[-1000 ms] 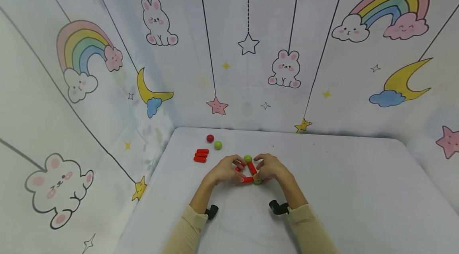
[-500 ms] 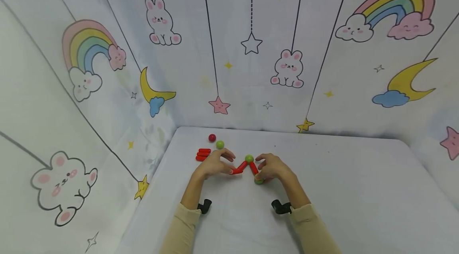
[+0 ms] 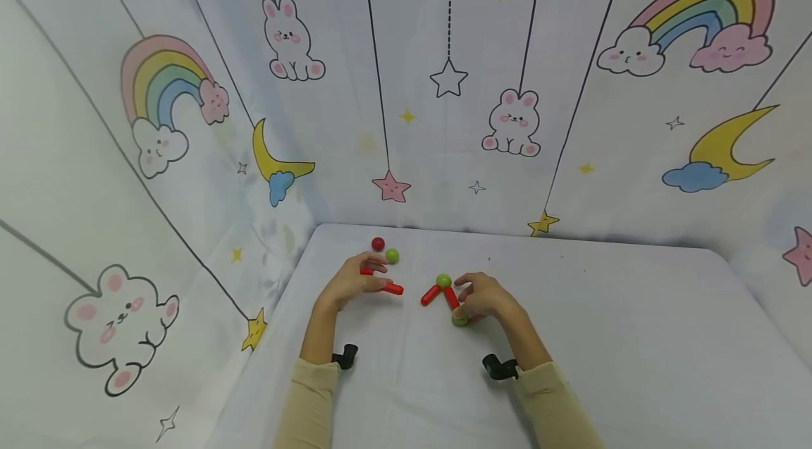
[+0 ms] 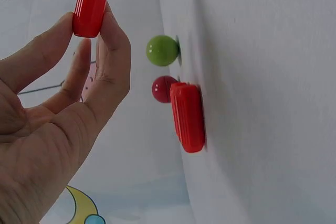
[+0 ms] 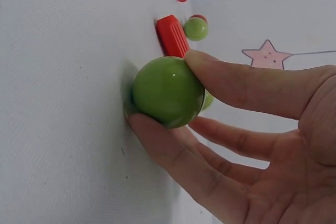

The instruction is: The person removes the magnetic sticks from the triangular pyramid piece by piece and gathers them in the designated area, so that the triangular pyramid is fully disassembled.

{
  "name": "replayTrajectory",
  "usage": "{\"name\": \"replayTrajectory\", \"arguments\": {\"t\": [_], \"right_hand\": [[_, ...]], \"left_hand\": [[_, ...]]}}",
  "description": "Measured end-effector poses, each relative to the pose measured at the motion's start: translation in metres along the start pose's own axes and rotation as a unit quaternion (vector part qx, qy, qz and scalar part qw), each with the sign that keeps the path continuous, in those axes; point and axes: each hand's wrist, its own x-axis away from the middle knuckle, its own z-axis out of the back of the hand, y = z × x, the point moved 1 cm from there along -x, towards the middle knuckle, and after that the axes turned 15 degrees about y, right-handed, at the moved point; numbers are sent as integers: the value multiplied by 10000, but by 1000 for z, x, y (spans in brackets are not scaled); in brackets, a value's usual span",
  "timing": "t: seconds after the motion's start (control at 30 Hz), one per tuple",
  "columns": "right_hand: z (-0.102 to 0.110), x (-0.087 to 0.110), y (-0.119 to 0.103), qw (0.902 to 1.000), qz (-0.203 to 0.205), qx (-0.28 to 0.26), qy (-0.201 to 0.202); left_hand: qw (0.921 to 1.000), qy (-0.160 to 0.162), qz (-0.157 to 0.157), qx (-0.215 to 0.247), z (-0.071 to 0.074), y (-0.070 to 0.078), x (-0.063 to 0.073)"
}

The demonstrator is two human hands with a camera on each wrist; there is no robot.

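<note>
My left hand (image 3: 350, 281) pinches a red rod (image 4: 92, 4) between thumb and fingers, raised off the table. Beneath that hand, more red rods (image 3: 366, 271) lie on the cloth, partly covered by it. My right hand (image 3: 483, 295) pinches a green ball (image 5: 168, 92) that sits at the table surface. From this ball a red rod (image 3: 451, 297) runs away to a second green ball (image 3: 443, 281). Another red rod (image 3: 431, 294) slants left from that second ball, making an upside-down V. Whether the rods and balls are joined I cannot tell.
Behind the left hand, a red ball (image 3: 378, 244) and a loose green ball (image 3: 392, 256) rest on the white-covered table (image 3: 609, 336). A printed fabric backdrop (image 3: 355, 82) rises at the table's rear and left.
My left hand has carried its red rod left, away from the V of rods and over to the other loose rods. The right hand stays at its green ball.
</note>
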Motion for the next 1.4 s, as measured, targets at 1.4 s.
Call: {"name": "replayTrajectory", "arguments": {"t": [1.4], "right_hand": [[0, 0, -2, 10000, -50, 36, 78]], "left_hand": [[9705, 1845, 1028, -1163, 47, -43, -1]]}}
